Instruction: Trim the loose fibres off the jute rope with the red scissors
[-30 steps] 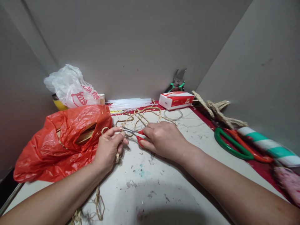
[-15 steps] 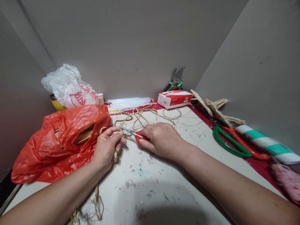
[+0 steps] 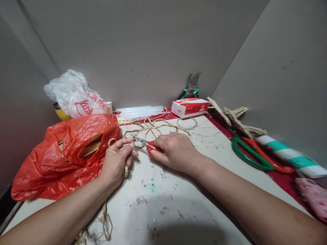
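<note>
My left hand [image 3: 118, 157] is closed on a braided straw cord [image 3: 111, 141], pinching it between thumb and forefinger. One loop of the cord shows above the knuckles, and a frayed tail [image 3: 106, 219] hangs below the wrist. My right hand [image 3: 176, 151] grips small red-handled scissors [image 3: 150, 146] by the finger loops. Their blades point left, with the tips at the cord by my left fingertips. Behind the hands, more of the thin cord [image 3: 150, 127] lies in loose loops on the white tabletop [image 3: 158, 190].
A red plastic bag [image 3: 68, 153] with wooden pieces lies left, below a white bag [image 3: 76, 95]. Along the back are clear sticks [image 3: 139, 111], a tissue pack [image 3: 190, 107] and pruning shears [image 3: 191, 85]. Large green-and-orange-handled shears [image 3: 251, 160] and a striped roll [image 3: 291, 156] lie right.
The scissors' blade tips have shifted slightly at the cord. Part of the cord loops behind the hands has moved a little. Both hands stay in nearly the same place.
</note>
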A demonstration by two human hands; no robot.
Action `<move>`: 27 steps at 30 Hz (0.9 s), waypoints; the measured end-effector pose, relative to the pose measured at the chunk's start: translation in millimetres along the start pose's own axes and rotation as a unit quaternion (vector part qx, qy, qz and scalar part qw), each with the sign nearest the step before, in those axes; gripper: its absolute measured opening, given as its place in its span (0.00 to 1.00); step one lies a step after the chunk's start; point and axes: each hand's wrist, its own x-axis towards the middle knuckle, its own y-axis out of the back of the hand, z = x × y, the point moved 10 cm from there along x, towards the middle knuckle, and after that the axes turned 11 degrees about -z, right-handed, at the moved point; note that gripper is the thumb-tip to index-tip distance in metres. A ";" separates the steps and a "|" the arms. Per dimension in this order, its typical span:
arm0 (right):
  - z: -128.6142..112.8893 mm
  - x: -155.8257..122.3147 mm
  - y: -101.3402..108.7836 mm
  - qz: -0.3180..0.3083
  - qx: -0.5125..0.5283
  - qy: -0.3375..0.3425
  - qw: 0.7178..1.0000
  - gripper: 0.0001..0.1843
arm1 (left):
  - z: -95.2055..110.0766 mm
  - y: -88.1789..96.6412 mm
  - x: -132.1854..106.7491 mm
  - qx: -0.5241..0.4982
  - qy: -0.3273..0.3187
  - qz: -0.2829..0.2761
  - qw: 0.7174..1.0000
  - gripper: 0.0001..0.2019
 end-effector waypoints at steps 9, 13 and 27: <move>-4.4 -2.1 3.5 0.009 -0.012 0.013 1.000 0.16 | -0.6 -2.3 0.3 0.002 0.004 -0.009 1.000 0.11; -5.9 0.0 0.2 -0.020 -0.028 0.019 0.999 0.16 | -1.6 -2.8 0.2 -0.004 0.018 -0.008 1.000 0.13; 38.9 -0.9 -3.8 0.038 0.194 -0.078 0.977 0.18 | -12.3 -14.2 0.7 -0.038 0.080 -0.074 0.993 0.12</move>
